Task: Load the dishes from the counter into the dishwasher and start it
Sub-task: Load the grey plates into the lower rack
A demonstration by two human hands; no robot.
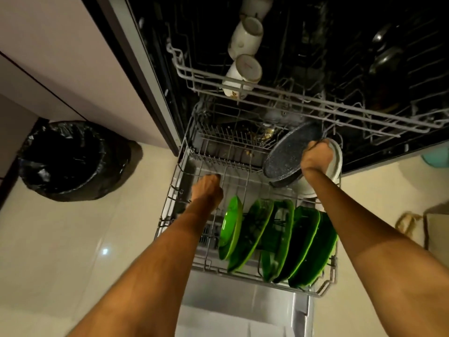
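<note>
The dark speckled plate (289, 152) is held tilted at the back right of the pulled-out lower rack (170, 205), pinched in the right hand's (315, 156) grip beside a white dish (336, 164), while the left hand (206, 190) is curled round a rack wire, green plates (279, 237) standing in front.

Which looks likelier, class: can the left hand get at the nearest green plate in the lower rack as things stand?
Probably yes: the left hand hovers over open rack wires just beside that green plate, and nothing lies between them.
</note>
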